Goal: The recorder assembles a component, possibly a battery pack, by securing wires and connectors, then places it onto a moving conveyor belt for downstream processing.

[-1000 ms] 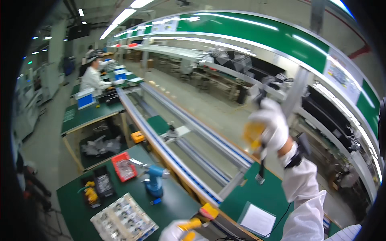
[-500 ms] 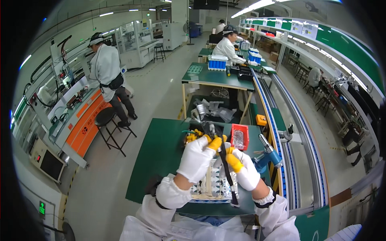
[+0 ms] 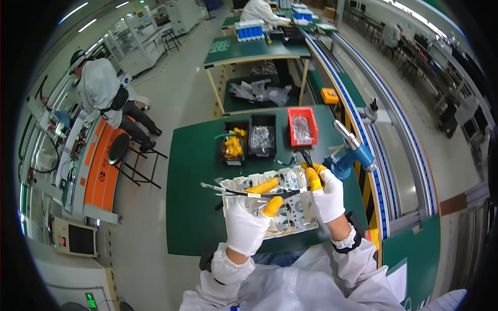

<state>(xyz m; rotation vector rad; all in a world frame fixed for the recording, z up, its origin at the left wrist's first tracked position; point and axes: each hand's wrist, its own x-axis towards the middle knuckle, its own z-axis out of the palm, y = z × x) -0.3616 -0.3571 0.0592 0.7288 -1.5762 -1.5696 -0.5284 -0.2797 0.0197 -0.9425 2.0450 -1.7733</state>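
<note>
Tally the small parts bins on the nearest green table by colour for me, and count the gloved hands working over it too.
Black parts bins: 2
Red parts bin: 1
White gloved hands with yellow fingertips, left hand and right hand: 2
Total: 5

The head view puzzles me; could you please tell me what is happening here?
The left hand and the right hand, both gloved in white and yellow, hold a bundle of thin black cables above an off-white rectangular tray; one end juts out past the left hand. The tray lies on a dark green tabletop. Beyond it are a red plastic bin and two black plastic bins; a blue and silver tool stands to the right.
</note>
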